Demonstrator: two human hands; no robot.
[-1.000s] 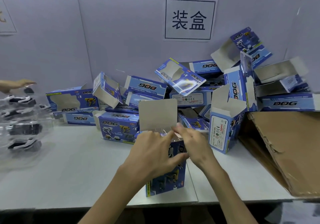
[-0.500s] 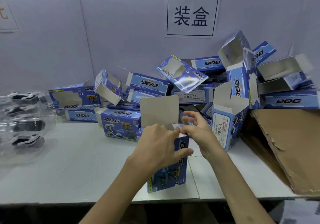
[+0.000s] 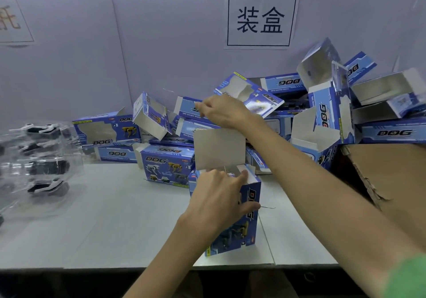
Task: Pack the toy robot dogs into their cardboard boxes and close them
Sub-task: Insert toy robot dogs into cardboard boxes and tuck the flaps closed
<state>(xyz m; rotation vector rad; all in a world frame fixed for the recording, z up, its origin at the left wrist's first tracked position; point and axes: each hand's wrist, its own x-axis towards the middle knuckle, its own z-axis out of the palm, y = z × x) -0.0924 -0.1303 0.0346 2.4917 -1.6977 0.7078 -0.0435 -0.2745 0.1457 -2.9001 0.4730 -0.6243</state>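
Left hand (image 3: 219, 200) steadies an upright box (image 3: 251, 224) at its open mouth while the lid waits to be folded.

The box stands on end near the front edge of the pale worktop (image 3: 115, 217). The left hand's grip is clamped on its top: fingers hooked over the rim, thumb pressed on the glossy blue printed face, likely to keep the light carton from tipping. Its plain grey lid flap (image 3: 219, 147) stands straight up, so the mouth is unclosed; what lies inside I cannot tell. The right hand (image 3: 223, 110) hangs above the flap with fingers bunched, and whether its grip holds anything is unclear. Toy robot dogs (image 3: 48, 166) sit in clear, crinkly plastic shells at far left, well apart, and a jumbled pile of boxes (image 3: 166, 161) lies behind.
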